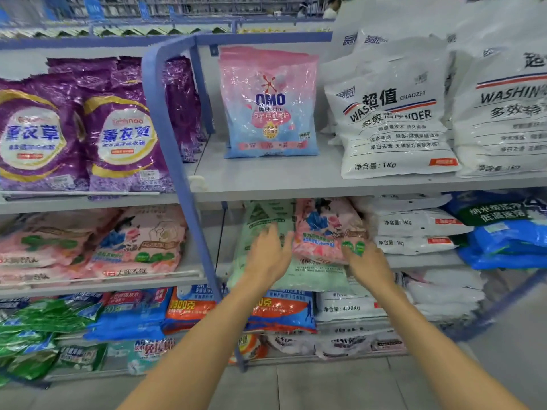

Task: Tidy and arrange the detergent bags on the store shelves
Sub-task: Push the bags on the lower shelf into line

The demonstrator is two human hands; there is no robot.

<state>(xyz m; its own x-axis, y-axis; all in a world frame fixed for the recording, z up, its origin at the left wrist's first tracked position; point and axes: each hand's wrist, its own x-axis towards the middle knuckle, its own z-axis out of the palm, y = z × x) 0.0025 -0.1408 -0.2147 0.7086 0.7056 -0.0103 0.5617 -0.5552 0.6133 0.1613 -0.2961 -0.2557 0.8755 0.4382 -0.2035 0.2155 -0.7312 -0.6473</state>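
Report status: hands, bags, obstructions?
Left hand flat on pale green bag. Right hand at pink bag, lower corner, grip unclear. Pink overlaps green.

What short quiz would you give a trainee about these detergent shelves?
1. True or false: the OMO bag stands upright on the grey shelf.
2. The left hand lies on a bag of which colour? A purple, B pale green, C white.
3. Fill in: the white bags right of the OMO bag read net content ___.
Key: 1 true; 2 B, the pale green bag; 3 1Kg.
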